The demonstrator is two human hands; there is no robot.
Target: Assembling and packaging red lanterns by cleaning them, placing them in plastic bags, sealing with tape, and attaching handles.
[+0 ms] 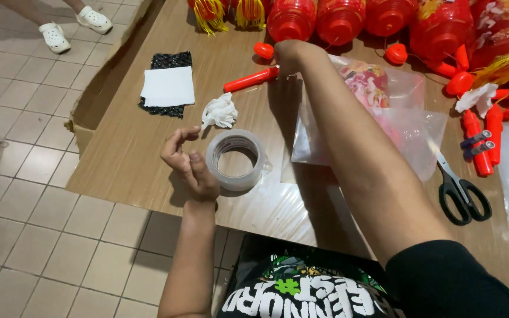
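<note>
A person's left hand [188, 165] rests loosely curled, gripping nothing, beside a tape roll [235, 159] on the table [125, 153]; beyond the roll, the right hand [290, 56] clasps a red stick [251, 79].

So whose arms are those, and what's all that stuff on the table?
There is no machine here. The picture comes from a small camera on a person's head, looking down, so you see that person's own two arms reaching out from the bottom.

The left hand rests beside a roll of clear tape on the brown table; whether it touches the roll is hard to tell. The right hand reaches far forward to a red plastic stick. Its fingers are hidden, so I cannot tell if it grips the stick.

Also on the table: black-handled scissors, clear plastic bags, a crumpled white tissue, a white sheet on something black, and a row of red lanterns with yellow tassels at the back. Someone else's feet in white shoes stand on the tiled floor.
</note>
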